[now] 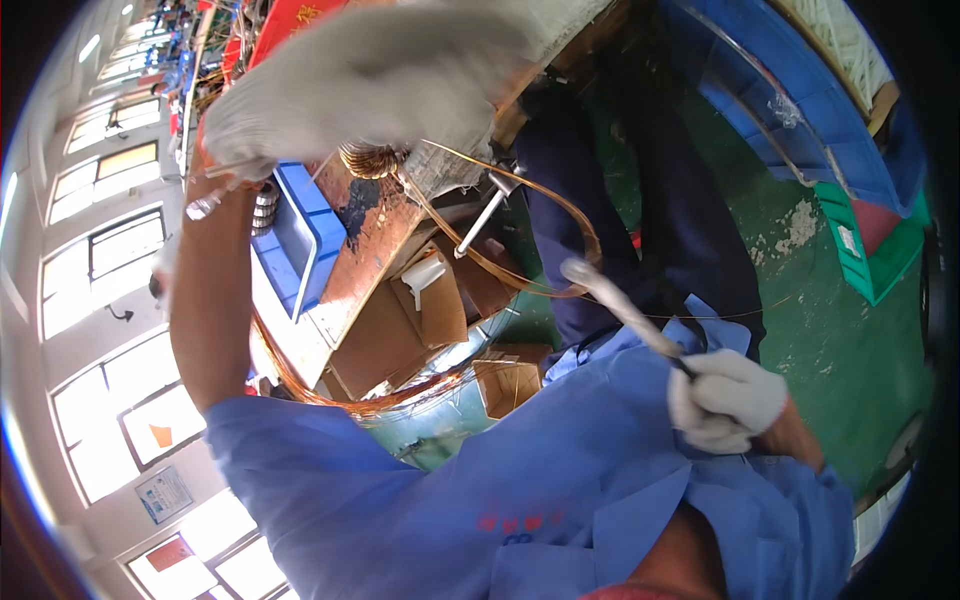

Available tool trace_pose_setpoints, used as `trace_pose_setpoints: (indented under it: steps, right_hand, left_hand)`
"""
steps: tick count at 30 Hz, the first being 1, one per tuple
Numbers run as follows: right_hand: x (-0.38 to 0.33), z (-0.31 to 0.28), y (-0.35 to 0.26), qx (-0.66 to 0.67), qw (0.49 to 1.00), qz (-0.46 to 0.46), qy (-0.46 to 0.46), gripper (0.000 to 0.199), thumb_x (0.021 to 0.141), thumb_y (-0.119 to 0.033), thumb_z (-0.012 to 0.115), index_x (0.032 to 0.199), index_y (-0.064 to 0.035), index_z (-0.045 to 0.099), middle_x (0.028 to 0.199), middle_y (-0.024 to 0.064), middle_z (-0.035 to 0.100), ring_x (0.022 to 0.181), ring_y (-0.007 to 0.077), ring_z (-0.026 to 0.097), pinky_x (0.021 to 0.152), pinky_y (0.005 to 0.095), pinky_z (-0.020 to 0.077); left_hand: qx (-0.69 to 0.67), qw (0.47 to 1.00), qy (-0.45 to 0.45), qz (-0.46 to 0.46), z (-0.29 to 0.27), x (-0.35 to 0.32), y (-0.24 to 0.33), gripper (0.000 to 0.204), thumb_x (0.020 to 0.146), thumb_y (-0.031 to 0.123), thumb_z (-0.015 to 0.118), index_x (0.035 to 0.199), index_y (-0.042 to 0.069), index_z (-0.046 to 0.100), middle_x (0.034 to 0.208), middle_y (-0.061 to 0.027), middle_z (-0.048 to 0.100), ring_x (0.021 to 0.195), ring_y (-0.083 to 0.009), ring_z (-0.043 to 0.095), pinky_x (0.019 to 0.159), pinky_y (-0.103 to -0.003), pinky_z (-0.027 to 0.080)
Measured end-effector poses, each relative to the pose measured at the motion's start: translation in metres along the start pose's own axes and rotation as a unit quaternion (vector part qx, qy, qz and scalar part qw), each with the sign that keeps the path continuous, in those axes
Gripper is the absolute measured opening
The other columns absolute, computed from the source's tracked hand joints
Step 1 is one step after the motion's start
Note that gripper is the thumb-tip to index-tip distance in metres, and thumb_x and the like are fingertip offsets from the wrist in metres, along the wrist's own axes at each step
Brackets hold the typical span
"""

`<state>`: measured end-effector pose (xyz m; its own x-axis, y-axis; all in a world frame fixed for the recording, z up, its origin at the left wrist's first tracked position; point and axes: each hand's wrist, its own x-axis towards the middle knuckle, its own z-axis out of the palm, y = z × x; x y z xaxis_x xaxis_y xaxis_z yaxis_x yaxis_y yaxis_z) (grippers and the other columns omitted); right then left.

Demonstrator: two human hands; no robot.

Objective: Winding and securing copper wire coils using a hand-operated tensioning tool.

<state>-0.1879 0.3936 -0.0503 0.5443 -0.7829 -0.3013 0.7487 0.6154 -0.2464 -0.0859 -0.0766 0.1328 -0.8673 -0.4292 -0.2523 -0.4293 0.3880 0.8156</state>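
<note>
R hand (pixel 725 400) curled rnd rod-like tool (pixel 628 312), L hand (pixel 350 90) blurred, grip unclear

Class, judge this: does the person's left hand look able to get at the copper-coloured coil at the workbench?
Probably yes: the left hand appears close to the copper-coloured coil, partly covering it in view, and nothing visible blocks the way.

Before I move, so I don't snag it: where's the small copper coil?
The small copper coil is upper left of centre in the head view, just below the left hand, right of the blue tray.
</note>
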Motion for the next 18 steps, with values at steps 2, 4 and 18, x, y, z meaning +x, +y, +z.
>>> trace_pose_setpoints:
  steps: [2,4,18]
  right_hand:
    - [-0.026,0.002,0.01,-0.018,0.995,-0.002,0.097,0.024,0.106,-0.021,0.052,0.098,0.0001,0.061,0.057,0.0003,0.043,0.042,0.0091,0.042,0.037,0.0275,0.0313]
    - [-0.018,-0.008,-0.002,-0.064,0.991,-0.024,0.112,0.023,0.105,-0.02,0.052,0.099,0.0003,0.061,0.057,0.0005,0.043,0.042,0.0092,0.043,0.037,0.0275,0.0317]
    - [0.086,0.02,-0.06,-0.165,0.98,-0.03,-0.106,0.036,0.111,-0.034,0.049,0.101,-0.0024,0.063,0.064,0.0015,0.054,0.042,0.0083,0.049,0.038,0.0257,0.0398]
  left_hand:
    - [0.051,0.984,-0.164,-0.04,0.048,0.008,0.017,0.038,0.102,0.033,0.067,0.118,-0.001,0.068,0.082,-0.0038,0.065,0.069,-0.0142,0.062,0.062,-0.028,0.05]
    - [0.131,0.946,-0.285,-0.078,0.082,0.078,0.029,0.035,0.103,0.031,0.065,0.117,-0.001,0.068,0.076,-0.0015,0.062,0.062,-0.012,0.058,0.057,-0.026,0.047]
    - [-0.375,0.925,0.066,-0.009,-0.007,0.086,-0.067,0.034,0.113,0.028,0.051,0.091,0.003,0.058,0.061,0.0063,0.029,0.044,-0.0072,0.024,0.038,-0.024,0.025]
